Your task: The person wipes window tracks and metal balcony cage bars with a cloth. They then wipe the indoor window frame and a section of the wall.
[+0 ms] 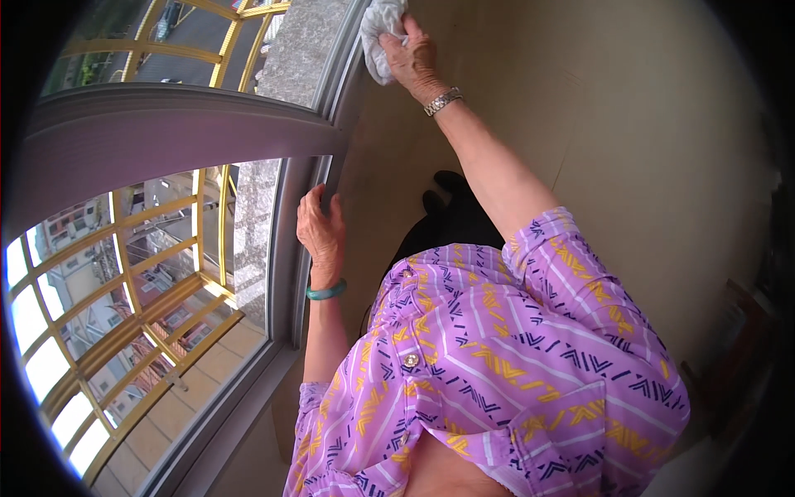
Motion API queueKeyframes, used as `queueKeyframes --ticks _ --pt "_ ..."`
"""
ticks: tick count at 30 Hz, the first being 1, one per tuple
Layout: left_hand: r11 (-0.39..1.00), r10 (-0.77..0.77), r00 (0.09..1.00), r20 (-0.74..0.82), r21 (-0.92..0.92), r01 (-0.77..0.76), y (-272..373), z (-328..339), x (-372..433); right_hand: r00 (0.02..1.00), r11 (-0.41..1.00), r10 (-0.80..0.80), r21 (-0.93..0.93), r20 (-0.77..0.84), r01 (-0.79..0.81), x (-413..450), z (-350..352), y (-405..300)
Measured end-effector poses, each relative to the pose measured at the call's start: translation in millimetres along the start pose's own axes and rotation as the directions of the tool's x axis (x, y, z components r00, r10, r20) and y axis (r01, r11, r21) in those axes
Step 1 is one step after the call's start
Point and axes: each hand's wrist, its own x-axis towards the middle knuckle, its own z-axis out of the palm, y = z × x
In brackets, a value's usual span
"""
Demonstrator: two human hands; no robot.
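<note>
A bunched white cloth [376, 43] is in the grip of my right hand [413, 59], whose wrist bears a metal-band watch. The cloth lies against or close to the edge of the window frame [340, 68] at the top of the view. My left hand [321, 227], with a green bangle at the wrist, rests on the grey metal frame of the nearer window [292, 223]. Its fingers are loosely bent and slightly apart, with nothing seen in them. The palm side of that hand is hidden.
Yellow metal bars [124, 286] stand outside the glass, with buildings and a street far below. A wide mullion [180, 133] divides the two panes. The plain floor [608, 124] spreads to my right, and a dark brown object [736, 335] sits at the right rim.
</note>
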Motion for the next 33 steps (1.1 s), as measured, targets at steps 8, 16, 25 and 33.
queueKeyframes --ticks 8,16,25,33 --pt "0.996 -0.054 0.998 -0.016 0.076 0.055 4.8 -1.7 -0.3 0.772 0.953 0.283 -0.081 0.568 -0.290 -250.5 -6.3 73.8" --pt "0.992 -0.124 0.985 -0.118 0.021 0.127 18.1 -26.5 -7.1 0.867 0.856 0.466 0.156 0.177 -0.492 -90.1 -19.0 39.4" --pt "0.999 -0.034 0.983 -0.182 0.015 0.037 26.3 -48.9 -11.8 0.784 0.776 0.616 -0.233 0.083 -0.585 -147.3 14.8 44.4" --pt "0.999 -0.025 0.981 -0.193 0.021 0.029 5.8 -53.8 -32.4 0.656 0.653 0.743 -0.358 0.135 -0.667 -109.8 7.0 43.2"
